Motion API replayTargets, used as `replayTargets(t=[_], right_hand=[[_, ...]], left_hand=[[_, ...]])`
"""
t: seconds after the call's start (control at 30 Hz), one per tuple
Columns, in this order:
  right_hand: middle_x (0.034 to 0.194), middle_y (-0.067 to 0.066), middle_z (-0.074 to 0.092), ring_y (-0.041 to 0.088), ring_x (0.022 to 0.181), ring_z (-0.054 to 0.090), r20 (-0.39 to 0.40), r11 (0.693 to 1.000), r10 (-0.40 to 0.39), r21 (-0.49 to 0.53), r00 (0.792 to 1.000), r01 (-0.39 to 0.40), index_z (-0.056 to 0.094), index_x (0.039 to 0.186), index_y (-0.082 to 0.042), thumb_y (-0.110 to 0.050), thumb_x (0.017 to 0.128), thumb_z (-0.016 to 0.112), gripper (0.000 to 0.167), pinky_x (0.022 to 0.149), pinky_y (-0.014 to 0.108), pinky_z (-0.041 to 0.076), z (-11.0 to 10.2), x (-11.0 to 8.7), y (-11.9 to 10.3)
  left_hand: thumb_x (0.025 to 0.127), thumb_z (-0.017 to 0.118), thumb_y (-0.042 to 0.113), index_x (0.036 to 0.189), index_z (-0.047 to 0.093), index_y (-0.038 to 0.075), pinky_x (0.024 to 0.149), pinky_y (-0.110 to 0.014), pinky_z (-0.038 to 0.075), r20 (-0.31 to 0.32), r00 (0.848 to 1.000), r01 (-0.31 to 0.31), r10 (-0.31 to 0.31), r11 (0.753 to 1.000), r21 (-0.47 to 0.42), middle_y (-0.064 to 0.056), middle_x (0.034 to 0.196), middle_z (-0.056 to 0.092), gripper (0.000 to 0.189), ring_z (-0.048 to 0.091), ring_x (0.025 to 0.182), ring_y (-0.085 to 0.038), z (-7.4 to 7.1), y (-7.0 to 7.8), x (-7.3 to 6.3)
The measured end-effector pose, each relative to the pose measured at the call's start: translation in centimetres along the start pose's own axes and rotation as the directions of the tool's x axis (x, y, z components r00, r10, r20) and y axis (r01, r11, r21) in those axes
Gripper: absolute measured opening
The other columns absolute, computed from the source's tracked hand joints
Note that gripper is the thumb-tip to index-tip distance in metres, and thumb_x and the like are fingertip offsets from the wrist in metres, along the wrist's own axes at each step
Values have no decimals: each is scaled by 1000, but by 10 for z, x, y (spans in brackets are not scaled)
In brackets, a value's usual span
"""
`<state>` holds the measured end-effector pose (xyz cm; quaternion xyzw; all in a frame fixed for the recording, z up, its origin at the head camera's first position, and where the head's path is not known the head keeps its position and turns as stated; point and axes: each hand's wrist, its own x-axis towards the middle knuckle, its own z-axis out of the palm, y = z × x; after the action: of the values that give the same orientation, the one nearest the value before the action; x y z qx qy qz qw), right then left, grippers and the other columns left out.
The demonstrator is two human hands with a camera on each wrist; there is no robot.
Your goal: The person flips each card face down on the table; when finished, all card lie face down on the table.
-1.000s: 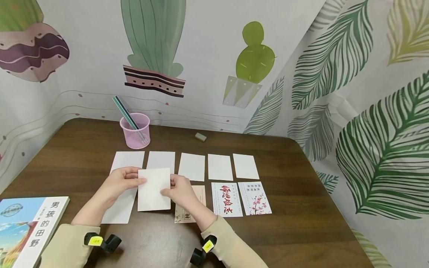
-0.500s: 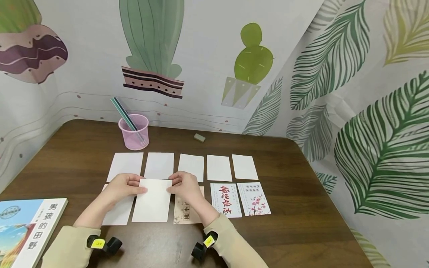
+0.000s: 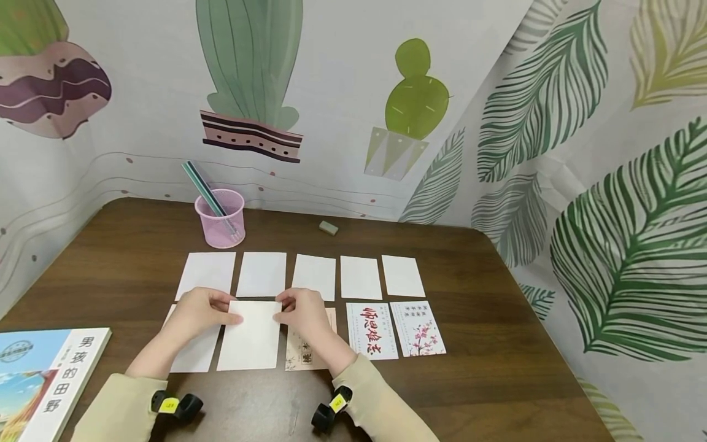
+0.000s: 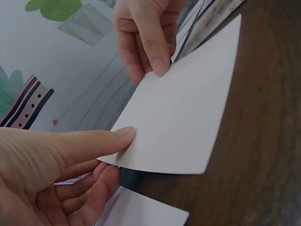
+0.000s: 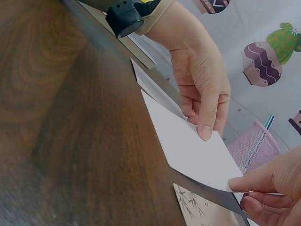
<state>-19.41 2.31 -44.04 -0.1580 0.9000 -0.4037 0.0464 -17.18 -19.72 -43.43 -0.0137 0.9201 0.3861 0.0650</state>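
The held card [image 3: 250, 337] is white, the table [image 3: 491, 380] brown-grained.

Before round pink mesh cup [image 3: 214, 234], rectangular white paper cards [image 3: 262, 274] are lying; right of it, grey oblong block [image 3: 328, 228]; inside, slim green sticks [image 3: 201, 185].

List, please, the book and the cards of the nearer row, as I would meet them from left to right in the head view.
Blue-and-white paper book, lying white rectangular paper card, held white rectangular paper card, beige printed rectangular card, white card with large red characters, white card with pink blossoms.
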Motion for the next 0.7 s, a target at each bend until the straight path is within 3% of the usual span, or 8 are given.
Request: replayTargets(t=[0.37,0.7], right_hand=[[91,4,73,1,68,59,-20,998,-15,-62,1000,14,74,101,-5,-5,79,79,22,61,12,46,3,-1,-2],[97,4,73,2,70,61,-7,999,7,-37,1000,-7,73,105,-6,-6,81,78,25,60,13,47,1,0,-1]], left_hand=[[69,88,25,102,72,-3,66,-30,48,-33,999,28,-27,999,18,-10,86,72,47,64,82,-23,3,3,-1],[69,88,22,103,71,-4,67,-32,50,-67,998,-12,13,1000,8,-12,88,73,46,65,84,-25,5,4,-1]])
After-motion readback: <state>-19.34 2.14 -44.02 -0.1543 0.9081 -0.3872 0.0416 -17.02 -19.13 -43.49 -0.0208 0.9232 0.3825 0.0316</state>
